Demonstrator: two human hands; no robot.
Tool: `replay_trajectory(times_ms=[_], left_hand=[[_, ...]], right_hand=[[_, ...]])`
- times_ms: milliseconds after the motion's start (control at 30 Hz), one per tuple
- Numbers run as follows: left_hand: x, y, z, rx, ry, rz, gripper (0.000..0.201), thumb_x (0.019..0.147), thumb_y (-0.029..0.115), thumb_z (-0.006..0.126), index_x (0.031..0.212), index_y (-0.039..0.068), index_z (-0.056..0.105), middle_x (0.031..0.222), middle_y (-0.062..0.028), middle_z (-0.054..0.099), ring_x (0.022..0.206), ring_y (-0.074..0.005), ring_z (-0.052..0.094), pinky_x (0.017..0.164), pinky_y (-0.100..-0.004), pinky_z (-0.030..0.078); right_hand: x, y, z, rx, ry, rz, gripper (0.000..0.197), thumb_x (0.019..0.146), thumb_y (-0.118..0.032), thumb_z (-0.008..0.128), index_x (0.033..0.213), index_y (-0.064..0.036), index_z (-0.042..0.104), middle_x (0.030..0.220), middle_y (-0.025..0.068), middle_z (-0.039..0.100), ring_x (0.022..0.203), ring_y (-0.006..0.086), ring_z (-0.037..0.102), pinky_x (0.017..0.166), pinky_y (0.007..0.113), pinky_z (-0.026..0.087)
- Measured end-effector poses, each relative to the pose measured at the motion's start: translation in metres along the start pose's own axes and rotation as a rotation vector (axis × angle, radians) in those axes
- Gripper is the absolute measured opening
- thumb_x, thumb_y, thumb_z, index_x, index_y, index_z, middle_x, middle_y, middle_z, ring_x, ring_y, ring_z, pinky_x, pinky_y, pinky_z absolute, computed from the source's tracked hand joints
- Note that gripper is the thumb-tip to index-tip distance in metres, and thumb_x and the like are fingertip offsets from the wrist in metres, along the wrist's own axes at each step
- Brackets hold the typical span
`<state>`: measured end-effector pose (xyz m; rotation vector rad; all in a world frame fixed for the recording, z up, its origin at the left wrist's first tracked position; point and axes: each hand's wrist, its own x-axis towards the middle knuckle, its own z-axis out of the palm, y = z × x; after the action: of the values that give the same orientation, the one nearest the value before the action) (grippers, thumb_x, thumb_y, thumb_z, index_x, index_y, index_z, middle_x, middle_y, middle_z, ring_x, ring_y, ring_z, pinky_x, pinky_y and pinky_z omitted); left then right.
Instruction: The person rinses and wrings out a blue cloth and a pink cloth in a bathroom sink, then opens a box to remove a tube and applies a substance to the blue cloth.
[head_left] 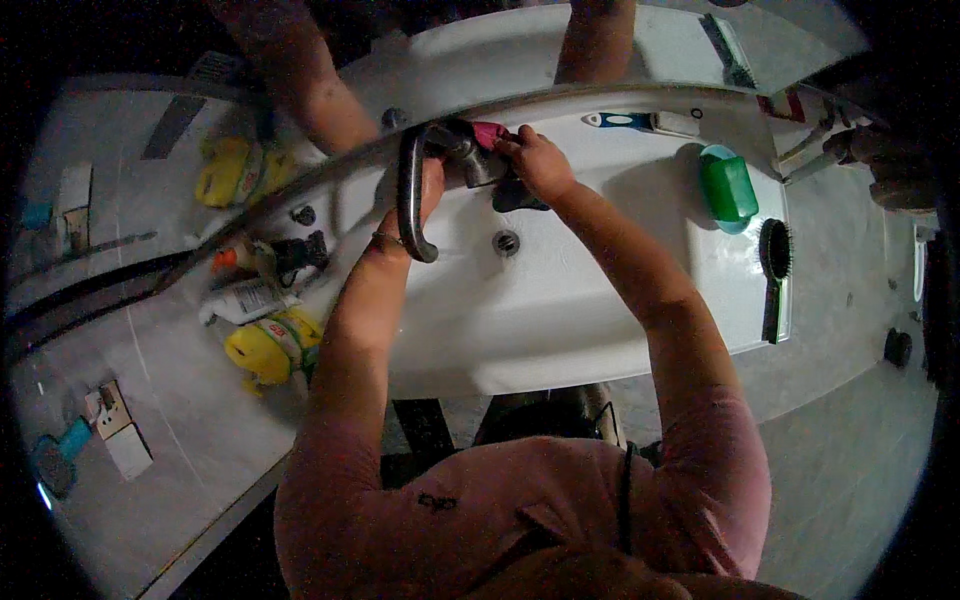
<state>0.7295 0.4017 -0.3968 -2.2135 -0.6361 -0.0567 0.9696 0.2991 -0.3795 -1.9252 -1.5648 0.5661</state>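
A dark, curved faucet [408, 190] rises at the back of a white sink [500, 330]. My right hand [543, 168] is closed at the far side of the faucet body, its fingertips pinching a pink cloth [488, 134] that lies against the metal. Beside the curved part of the faucet is my left hand [432, 185], reaching in behind it; its fingers are hidden, so their grip does not show. Below the faucet body, a small dark shape [520, 196] sits on the basin near the round drain [506, 243].
On the sink's right side are a green soap bar [730, 190] on a light blue dish, a black hairbrush [775, 260] and a blue-and-white brush [640, 121]. Left stand a yellow package [275, 345] and a white bottle [250, 300]. A mirror [480, 55] runs behind the sink.
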Motion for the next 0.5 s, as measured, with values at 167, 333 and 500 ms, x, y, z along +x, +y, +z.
replay_trajectory(times_ms=[167,333,500], left_hand=[[0.043,0.051,-0.080,-1.052,0.221,-0.257,0.009,0.079,0.006,0.054,0.080,0.000,0.061,0.080,-0.0218,0.060,0.074,-0.0380,0.057,0.062,-0.0467,0.044],[0.042,0.036,-0.085,-0.927,-0.031,-0.355,0.016,0.078,0.009,0.055,0.090,0.003,0.063,0.083,-0.0178,0.058,0.076,-0.0374,0.055,0.065,-0.0456,0.044],[0.049,0.046,-0.088,-0.826,-0.099,-0.303,0.020,0.078,0.006,0.053,0.095,0.001,0.061,0.088,-0.0190,0.057,0.081,-0.0372,0.054,0.068,-0.0465,0.044]], right_hand=[[-0.019,0.029,-0.029,-0.231,-0.026,-0.113,0.029,0.076,-0.013,0.055,0.105,-0.0107,0.059,0.102,0.0158,0.052,0.093,0.0342,0.055,0.082,0.041,0.046],[-0.017,0.017,-0.044,-0.101,0.010,-0.224,0.027,0.076,-0.015,0.056,0.097,0.0007,0.060,0.108,0.0180,0.052,0.096,0.0350,0.055,0.083,0.042,0.046],[-0.028,0.030,-0.040,0.164,-0.126,0.099,0.032,0.082,-0.022,0.051,0.103,0.0013,0.053,0.098,0.0213,0.057,0.091,0.0381,0.058,0.080,0.044,0.046]])
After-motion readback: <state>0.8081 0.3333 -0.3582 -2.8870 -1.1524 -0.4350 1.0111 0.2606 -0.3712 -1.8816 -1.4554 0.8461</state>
